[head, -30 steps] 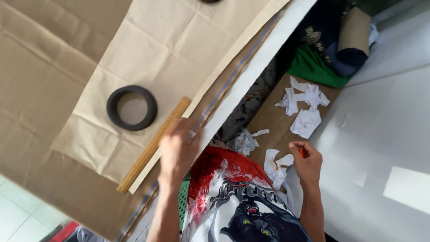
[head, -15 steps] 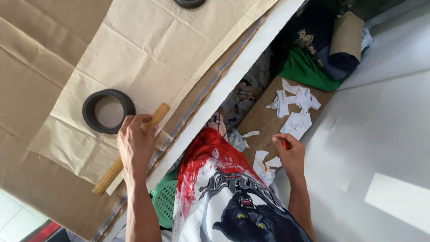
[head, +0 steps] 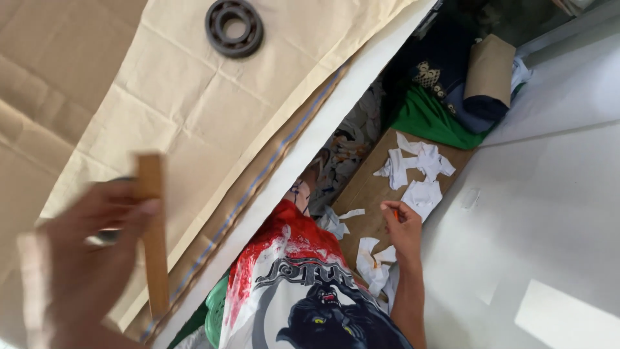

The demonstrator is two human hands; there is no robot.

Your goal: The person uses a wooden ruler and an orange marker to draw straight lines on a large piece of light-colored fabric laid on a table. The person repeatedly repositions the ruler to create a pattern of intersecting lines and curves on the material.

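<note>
Left hand (head: 77, 258): raised close to the camera, motion-blurred, fingers curled, thumb pressed across what it grips. Right hand (head: 403, 226): forearm extended away from the body, fingertips pinched together, knuckles up.

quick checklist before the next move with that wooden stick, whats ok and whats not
1. Left hand has a grip on the wooden stick: ok, fingers wrap it, though the hand is blurred.
2. Stick lies flat on the tan paper sheet: cannot tell, it looks raised and close to the camera.
3. Right hand free: not ok, it pinches a small orange-red thing; what it is cannot be told.
4. Dark ring weighs down the paper: ok, it rests on the sheet near the top edge.
5. Second ring under the left hand: cannot tell, mostly hidden.
6. White paper scraps off the sheet: ok, they lie beside the table.
</note>
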